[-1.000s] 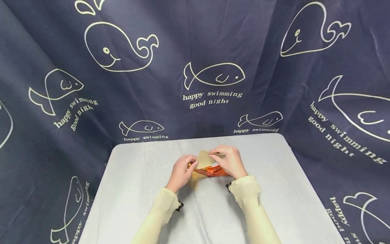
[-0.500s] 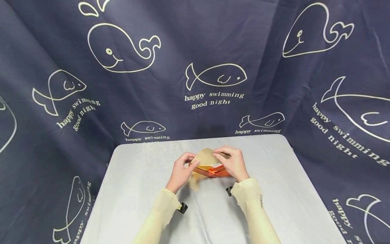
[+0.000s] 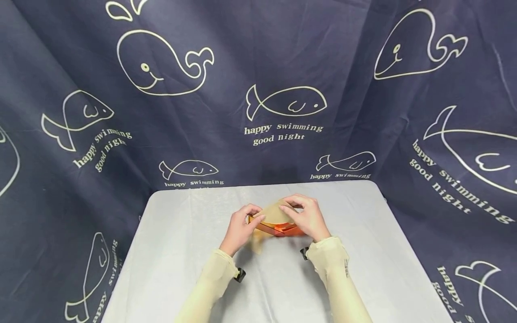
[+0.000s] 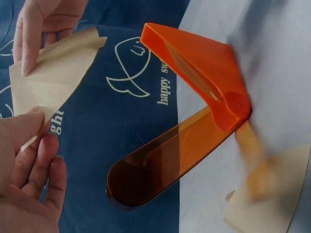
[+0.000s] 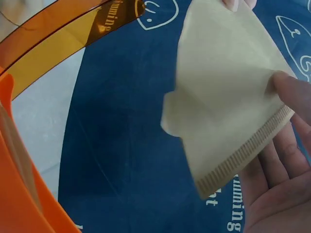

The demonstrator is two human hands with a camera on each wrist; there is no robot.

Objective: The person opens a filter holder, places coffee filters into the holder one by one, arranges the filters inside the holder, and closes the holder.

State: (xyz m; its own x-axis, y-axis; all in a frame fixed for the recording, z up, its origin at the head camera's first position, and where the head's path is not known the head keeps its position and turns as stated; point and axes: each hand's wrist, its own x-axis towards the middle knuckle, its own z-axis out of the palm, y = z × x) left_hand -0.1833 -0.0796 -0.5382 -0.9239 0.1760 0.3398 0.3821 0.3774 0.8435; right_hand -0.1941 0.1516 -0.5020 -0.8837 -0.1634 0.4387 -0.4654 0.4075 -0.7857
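Since a second ago the filter point(image 3: 273, 214) has swung round to show a broader face in the head view; since the half-second frame its lower edge has sunk closer to the case point(image 3: 288, 230). Filter now up between both hands, off the bench point(image 3: 169, 269), toward the bench's 12 o'clock side. Tan, tapered, ridged along one border, small tab point(image 5: 171, 114) at 9 o'clock in the right wrist view. Left hand point(image 3: 239, 229), at the filter's 8 o'clock in the head view, narrow: thumb and fingers pinch the tapered end. Right hand point(image 3: 310, 220), at 3 o'clock, also narrow: thumb on the near face, pinching close to the ridged border. Case at the filter's 6 o'clock, spread in a V: orange half toward 5, see-through amber half point(image 4: 141, 179) toward 7. Tan paper point(image 5: 19, 155) shows inside the orange half. Left wrist view: case apart from the left hand's fingers; contact between case and bench cannot be told. Tan piece point(image 4: 269, 213) at the case's 7 o'clock in the head view, partly blurred. Pale sleeves point(image 3: 214, 278), a black fitting point(image 3: 240, 274) by the left cuff. Dark blue curtain point(image 3: 282, 54) behind, whales and fish outlined on it.
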